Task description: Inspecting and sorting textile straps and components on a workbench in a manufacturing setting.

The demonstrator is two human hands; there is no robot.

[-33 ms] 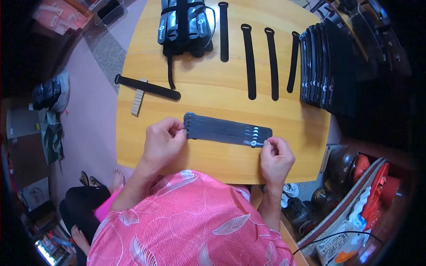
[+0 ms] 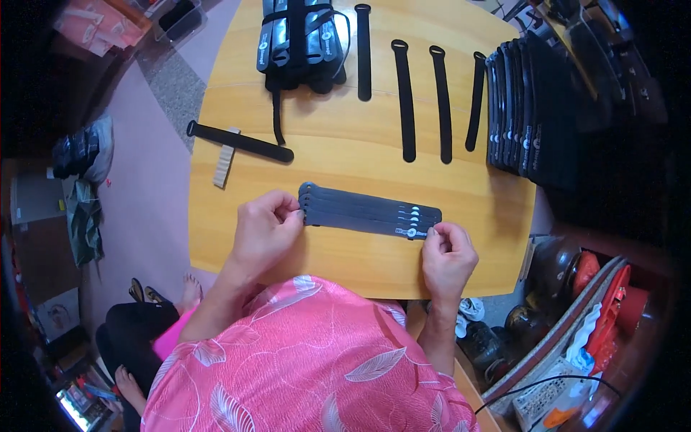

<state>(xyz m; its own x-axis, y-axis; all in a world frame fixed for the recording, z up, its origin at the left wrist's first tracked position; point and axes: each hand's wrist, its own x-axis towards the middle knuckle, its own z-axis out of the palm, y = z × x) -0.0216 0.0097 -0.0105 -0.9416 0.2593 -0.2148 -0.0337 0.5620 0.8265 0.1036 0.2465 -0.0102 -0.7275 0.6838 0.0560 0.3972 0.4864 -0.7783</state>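
Several flat black straps (image 2: 353,207) lie overlapped like a fan on the wooden table (image 2: 345,270), their holed ends to the left and white printed marks to the right. My left hand (image 2: 265,225) pinches the nearest strap at its left end. My right hand (image 2: 450,258) pinches the near right corner of the same strap. Beyond them, a loose black strap (image 2: 248,142) lies across a strip of corrugated cardboard (image 2: 224,164). Single black straps with looped ends, such as one long strap (image 2: 405,104), are laid apart toward the far side.
A strapped bundle of black straps (image 2: 299,43) sits at the far left of the table. A row of black strap stacks (image 2: 515,108) stands along the right edge. Jars and a red container (image 2: 630,309) are below the table's right side. Another person's leg (image 2: 137,338) shows at lower left.
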